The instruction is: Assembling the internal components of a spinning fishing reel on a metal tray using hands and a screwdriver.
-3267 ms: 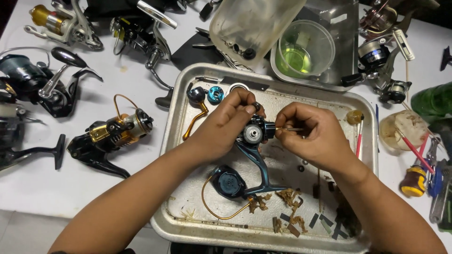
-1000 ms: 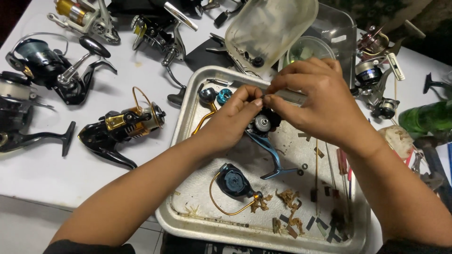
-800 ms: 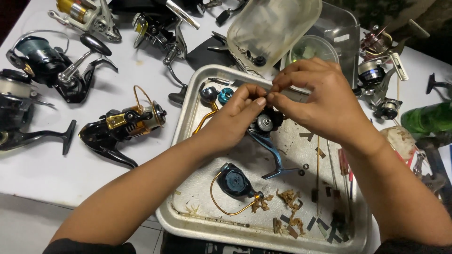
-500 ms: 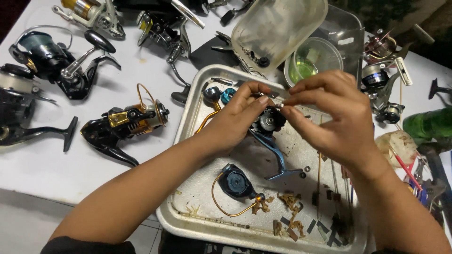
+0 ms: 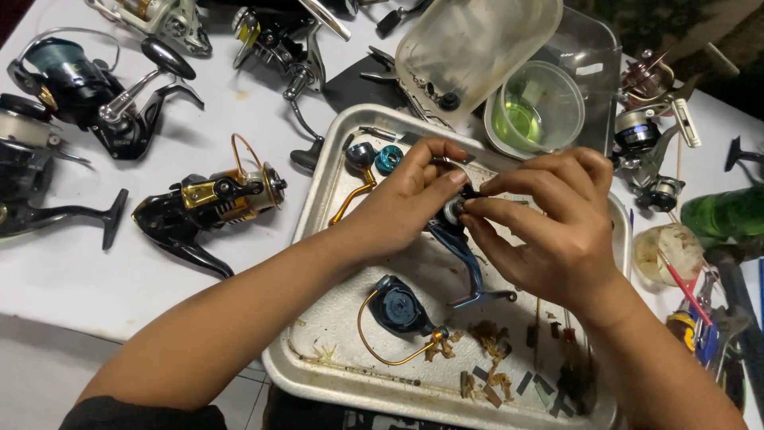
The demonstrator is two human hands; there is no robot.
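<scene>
Over a metal tray (image 5: pixel 318 207), my left hand (image 5: pixel 398 203) grips the body of a blue fishing reel (image 5: pixel 465 255), whose stem and foot hang down toward the tray. My right hand (image 5: pixel 549 219) pinches a small part at the reel's top, fingertips meeting those of the left. What lies between the fingers is mostly hidden. In the tray lie a dark blue rotor with a gold bail wire (image 5: pixel 394 310), a gold handle arm with a black knob (image 5: pixel 354 179), a small teal ring (image 5: pixel 389 158) and several small loose parts (image 5: pixel 509 374).
On the white table at left lie a black-and-gold spinning reel (image 5: pixel 203 207) and other dark reels (image 5: pixel 79 87). Behind the tray stand a tilted clear plastic tub (image 5: pixel 469 48) and a cup of green liquid (image 5: pixel 535 107). More reels (image 5: pixel 649 135), a green bottle (image 5: pixel 728 215) and tools crowd the right.
My right hand has shifted from above the reel's top to its right side, fingertips now pinching at the reel head. The left hand keeps its grip. The view has drifted slightly.
</scene>
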